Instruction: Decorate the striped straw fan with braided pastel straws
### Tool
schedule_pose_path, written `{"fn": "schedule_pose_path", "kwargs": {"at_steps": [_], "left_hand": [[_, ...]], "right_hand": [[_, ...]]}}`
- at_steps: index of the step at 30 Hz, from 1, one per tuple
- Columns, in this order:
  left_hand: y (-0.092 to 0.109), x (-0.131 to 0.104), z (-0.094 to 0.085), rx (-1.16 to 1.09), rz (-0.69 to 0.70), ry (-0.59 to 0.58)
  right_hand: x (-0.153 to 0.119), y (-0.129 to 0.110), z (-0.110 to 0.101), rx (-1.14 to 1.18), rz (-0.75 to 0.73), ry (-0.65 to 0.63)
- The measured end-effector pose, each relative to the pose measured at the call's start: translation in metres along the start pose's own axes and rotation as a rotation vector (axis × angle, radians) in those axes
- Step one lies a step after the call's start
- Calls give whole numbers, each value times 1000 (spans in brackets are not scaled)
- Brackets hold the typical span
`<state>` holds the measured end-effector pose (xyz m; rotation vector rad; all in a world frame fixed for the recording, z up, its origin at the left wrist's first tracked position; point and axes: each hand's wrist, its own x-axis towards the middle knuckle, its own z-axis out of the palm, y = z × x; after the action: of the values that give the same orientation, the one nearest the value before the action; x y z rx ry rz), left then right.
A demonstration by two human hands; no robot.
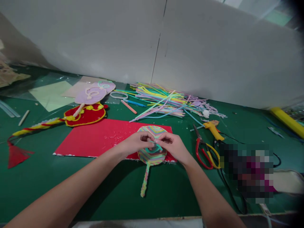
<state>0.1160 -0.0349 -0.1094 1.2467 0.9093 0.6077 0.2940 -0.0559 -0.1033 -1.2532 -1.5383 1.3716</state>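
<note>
A round fan (pixel 152 159) striped in pastel colours lies partly on a red board (pixel 92 139), its twisted handle pointing toward me. Over the middle of the fan, my left hand (pixel 140 142) and my right hand (pixel 171 145) nearly meet. Thumb and forefinger of each are pinched on a small teal strip (pixel 158 146), which bends between them. My fingers hide part of the strip and of the fan's centre.
Behind the board lies a heap of coloured pipe cleaners (pixel 163 101). Scissors (pixel 205 152) and a yellow glue gun (pixel 213 129) with a cord are at right. A red fan (pixel 85 115) and purple fans (pixel 91 94) lie at left.
</note>
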Motion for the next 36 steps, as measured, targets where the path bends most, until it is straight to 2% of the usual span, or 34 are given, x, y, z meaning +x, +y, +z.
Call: {"fn": "schedule_pose_path", "kwargs": {"at_steps": [3, 7, 11, 17, 23, 26, 29, 33, 36], "left_hand": [[1, 0, 2, -13, -30, 8], [0, 0, 4, 99, 19, 76], [-1, -4, 6, 268, 142, 124], [1, -9, 10, 642, 320, 248], [-3, -14, 12, 794, 294, 285], [-3, -13, 13, 663, 309, 341], [-2, -8, 12, 389, 272, 301], [0, -1, 8, -1, 76, 216], [-1, 0, 6, -158, -70, 245]], "right_hand": [[0, 0, 0, -58, -27, -5], [0, 2, 3, -40, -15, -19], [1, 4, 7, 7, 17, -20], [4, 7, 7, 126, 64, 42], [3, 1, 6, 205, 131, 60], [4, 1, 6, 233, 138, 57], [4, 4, 6, 198, 83, 92], [4, 5, 5, 103, 1, 158], [3, 4, 4, -5, -61, 193]]}}
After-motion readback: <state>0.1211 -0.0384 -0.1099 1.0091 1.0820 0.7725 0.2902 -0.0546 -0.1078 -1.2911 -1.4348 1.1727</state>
